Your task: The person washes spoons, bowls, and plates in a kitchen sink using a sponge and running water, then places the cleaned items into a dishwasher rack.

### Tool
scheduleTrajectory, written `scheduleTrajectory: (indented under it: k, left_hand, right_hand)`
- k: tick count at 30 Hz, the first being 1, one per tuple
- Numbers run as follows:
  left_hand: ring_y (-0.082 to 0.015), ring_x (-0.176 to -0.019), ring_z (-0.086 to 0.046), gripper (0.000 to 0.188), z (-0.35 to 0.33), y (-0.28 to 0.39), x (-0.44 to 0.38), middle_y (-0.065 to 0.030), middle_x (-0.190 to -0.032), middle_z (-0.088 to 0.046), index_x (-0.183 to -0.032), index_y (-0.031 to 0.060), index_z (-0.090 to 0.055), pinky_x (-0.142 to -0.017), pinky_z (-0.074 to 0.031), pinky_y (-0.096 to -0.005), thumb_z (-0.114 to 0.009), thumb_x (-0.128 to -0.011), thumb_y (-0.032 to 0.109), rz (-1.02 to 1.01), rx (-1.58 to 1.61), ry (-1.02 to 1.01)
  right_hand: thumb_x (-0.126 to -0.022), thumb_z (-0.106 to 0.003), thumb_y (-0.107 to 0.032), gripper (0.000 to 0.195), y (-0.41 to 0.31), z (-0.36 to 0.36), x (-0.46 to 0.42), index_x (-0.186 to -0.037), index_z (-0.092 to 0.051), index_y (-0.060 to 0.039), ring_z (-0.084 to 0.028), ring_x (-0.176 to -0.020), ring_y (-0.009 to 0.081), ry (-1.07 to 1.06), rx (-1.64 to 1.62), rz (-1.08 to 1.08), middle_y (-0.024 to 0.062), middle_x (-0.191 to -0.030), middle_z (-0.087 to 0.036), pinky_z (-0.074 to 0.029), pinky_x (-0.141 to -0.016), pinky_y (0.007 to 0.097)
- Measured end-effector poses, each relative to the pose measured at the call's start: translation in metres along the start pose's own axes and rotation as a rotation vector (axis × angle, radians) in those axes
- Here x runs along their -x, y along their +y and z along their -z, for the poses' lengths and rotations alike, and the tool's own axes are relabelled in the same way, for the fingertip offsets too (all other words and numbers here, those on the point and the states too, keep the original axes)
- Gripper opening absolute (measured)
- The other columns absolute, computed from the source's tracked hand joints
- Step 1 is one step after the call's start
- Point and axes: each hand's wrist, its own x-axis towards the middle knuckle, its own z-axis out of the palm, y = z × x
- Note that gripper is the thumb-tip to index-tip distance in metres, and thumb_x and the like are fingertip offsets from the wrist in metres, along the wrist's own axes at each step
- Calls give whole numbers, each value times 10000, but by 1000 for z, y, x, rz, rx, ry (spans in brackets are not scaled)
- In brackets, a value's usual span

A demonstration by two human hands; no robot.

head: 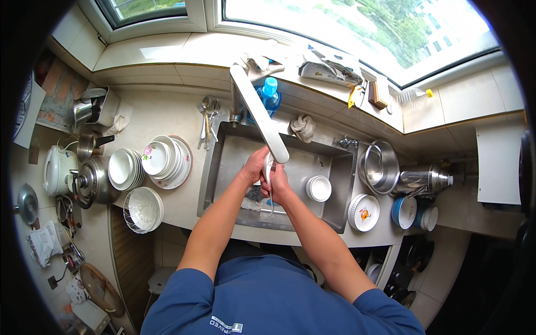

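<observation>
Both my hands meet over the steel sink, just below the end of the long faucet spout. Between them is a white dish, seen nearly edge-on; its exact shape is partly hidden. My left hand grips it from the left, and my right hand holds its right side. A small stack of white bowls rests on the sink floor at the right. Beneath my hands lie a dark scouring pad and something pale, partly covered.
Stacked plates and bowls stand left of the sink, near spoons and forks. White dishes and steel basins are at the right. Behind the sink are a blue bottle and a crumpled cloth.
</observation>
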Motion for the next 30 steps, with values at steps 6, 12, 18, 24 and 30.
scheduleTrajectory:
  k: [6, 12, 18, 24, 30]
  left_hand:
    - [-119, -669, -577, 209, -24, 18, -3, -42, -770, -643, -852, 8, -639, -577, -470, -310, -639, -906, 209, -271, -264, 474]
    - [-113, -733, -627, 164, -24, 2, 17, -33, -864, -692, -954, 16, -691, -654, -504, -284, -619, -920, 159, -478, -519, 345]
    - [-221, -608, -611, 488, -10, 13, 1, -132, -705, -637, -845, -3, -604, -557, -468, -379, -512, -965, 461, -671, -839, 502]
    - [-379, -1129, -576, 651, 72, 57, -48, -248, -1364, -468, -1362, -69, -359, -914, -518, -452, -393, -1014, 480, -238, 185, 463]
    - [-415, -1295, -433, 587, 68, 55, -72, -290, -1409, -387, -1348, -124, -314, -1083, -411, -490, -354, -1042, 376, -324, 510, 400]
  right_hand:
    - [-908, -149, -766, 770, 23, -6, -26, -680, -470, -104, -336, -399, 151, 316, 244, 205, -15, -497, -339, -290, -406, 290]
    - [-919, -148, -750, 740, 5, -6, -25, -728, -520, -139, -326, -391, 139, 40, -184, 130, -9, -487, -391, -248, -398, 290]
    - [-948, -229, -685, 665, 22, 4, -23, -785, -536, -118, -375, -443, 145, -99, -225, 175, 7, -556, -447, -298, -459, 296]
    - [-979, -330, -577, 547, 28, 22, -30, -766, -496, -101, -371, -452, 151, -44, -134, 206, 23, -594, -446, -314, -492, 297]
    - [-877, -198, -790, 741, 7, -1, -12, -720, -446, -110, -232, -411, 112, -213, -117, 11, -25, -531, -310, -199, -428, 280]
